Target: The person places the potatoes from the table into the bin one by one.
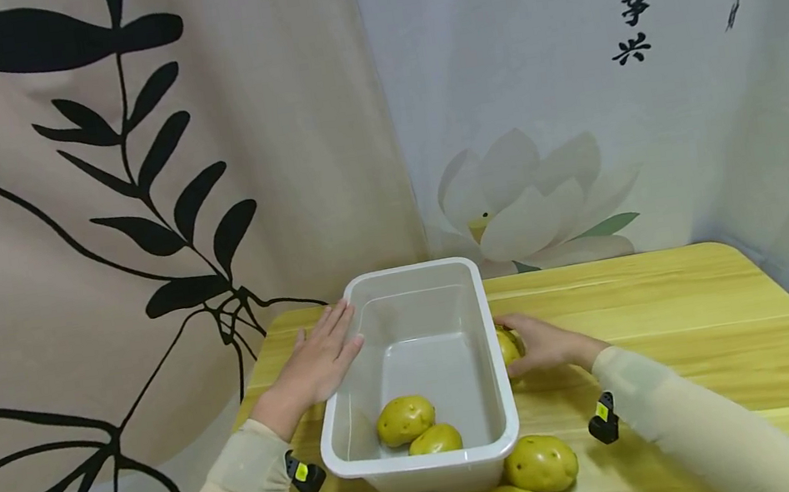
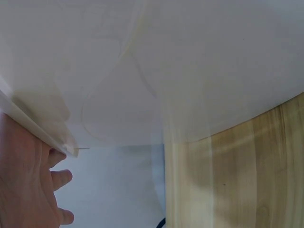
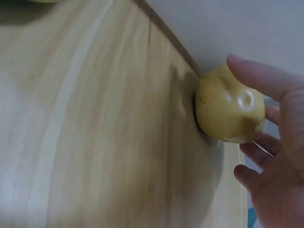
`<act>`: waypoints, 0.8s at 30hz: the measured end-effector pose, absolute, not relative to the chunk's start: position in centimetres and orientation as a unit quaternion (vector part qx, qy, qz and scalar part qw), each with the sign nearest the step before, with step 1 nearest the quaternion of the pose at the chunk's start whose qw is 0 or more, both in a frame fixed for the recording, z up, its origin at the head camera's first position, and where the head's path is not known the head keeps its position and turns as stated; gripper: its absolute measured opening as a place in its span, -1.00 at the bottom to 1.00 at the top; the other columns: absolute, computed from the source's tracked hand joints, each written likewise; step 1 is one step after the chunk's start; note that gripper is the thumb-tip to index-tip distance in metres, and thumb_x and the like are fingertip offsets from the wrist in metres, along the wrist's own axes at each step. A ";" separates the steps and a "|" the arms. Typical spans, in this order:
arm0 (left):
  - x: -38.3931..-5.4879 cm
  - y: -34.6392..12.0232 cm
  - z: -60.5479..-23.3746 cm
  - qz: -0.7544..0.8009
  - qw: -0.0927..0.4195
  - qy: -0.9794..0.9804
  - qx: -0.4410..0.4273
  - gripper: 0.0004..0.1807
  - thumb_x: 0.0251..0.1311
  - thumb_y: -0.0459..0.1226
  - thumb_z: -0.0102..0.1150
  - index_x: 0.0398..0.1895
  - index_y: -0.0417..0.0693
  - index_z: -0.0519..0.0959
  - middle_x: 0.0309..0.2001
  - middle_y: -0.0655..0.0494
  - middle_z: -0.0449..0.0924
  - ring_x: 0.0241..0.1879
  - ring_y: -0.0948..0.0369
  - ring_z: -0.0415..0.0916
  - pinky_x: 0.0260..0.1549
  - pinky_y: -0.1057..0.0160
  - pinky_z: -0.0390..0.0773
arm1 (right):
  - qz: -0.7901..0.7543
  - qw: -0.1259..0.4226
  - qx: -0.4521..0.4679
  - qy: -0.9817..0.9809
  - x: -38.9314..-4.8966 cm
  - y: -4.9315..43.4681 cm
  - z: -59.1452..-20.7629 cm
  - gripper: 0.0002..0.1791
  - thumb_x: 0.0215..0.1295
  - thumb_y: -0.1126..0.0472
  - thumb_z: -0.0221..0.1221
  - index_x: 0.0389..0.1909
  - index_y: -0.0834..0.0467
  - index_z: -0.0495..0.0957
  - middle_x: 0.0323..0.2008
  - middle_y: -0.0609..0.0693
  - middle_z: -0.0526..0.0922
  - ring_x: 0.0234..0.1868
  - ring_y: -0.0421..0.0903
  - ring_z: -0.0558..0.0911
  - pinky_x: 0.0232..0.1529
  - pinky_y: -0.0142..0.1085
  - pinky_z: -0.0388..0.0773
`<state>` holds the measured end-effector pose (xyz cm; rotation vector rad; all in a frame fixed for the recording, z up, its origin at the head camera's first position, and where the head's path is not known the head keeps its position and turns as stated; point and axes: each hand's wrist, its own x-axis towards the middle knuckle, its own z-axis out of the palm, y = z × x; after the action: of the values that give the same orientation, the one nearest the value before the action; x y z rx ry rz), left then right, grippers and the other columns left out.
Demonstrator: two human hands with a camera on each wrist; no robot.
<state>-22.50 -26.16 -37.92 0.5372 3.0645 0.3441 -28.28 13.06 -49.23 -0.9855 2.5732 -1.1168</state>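
A white plastic bin [image 1: 495,400] stands on the table with two potatoes [image 1: 406,420] lying inside at its near end. My left hand [image 1: 316,362] rests on the bin's left rim with its fingers straight; the left wrist view shows the bin's outer wall [image 2: 118,95] beside that hand. On the other side, my right hand [image 1: 542,340] holds a yellow potato [image 3: 228,107] against or very close to the bin's right wall. In the right wrist view its thumb lies over the potato and the fingers curl behind. The bin partly hides this potato in the head view.
Two more potatoes [image 1: 541,463] lie on the table by the bin's near right corner, one cut off by the lower picture edge. The wooden table [image 1: 685,373] reaches a patterned curtain [image 1: 317,122] at the back.
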 end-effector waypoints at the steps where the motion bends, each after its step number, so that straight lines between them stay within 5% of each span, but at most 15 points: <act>1: -22.5 -26.2 -37.9 0.110 0.005 0.979 0.173 -0.27 0.45 0.20 -0.54 0.55 0.08 -0.16 0.54 0.18 -0.35 0.50 0.09 -0.41 0.32 -0.30 -0.29 | -0.376 0.083 -0.329 0.862 -28.3 12.9 -49.2 0.02 -0.11 -0.05 0.50 0.37 0.21 0.25 0.27 0.09 0.40 0.28 0.12 0.36 0.28 0.11 0.23; 14: -22.6 -26.3 -38.2 0.108 0.004 0.980 0.170 -0.24 0.41 0.25 -0.61 0.55 0.12 -0.17 0.53 0.24 -0.38 0.50 0.14 -0.42 0.34 -0.26 -0.30 | -0.376 0.078 -0.295 0.875 -28.1 12.3 -49.5 -0.08 -0.11 0.03 0.52 0.33 0.10 0.34 0.21 -0.03 0.47 0.22 0.00 0.42 0.26 0.04 0.29; 24: -22.4 -26.1 -38.1 0.110 -0.002 0.979 0.173 -0.24 0.42 0.24 -0.59 0.55 0.07 -0.16 0.54 0.19 -0.36 0.50 0.09 -0.38 0.33 -0.29 -0.27 | -0.365 0.080 -0.261 0.890 -27.4 15.5 -49.7 -0.02 -0.04 0.06 0.48 0.39 0.23 0.22 0.27 0.16 0.39 0.23 0.12 0.40 0.23 0.08 0.30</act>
<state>-22.43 -26.08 -38.12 0.5448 3.0785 0.3464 -27.36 15.48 -49.67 -0.7813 2.6621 -1.0911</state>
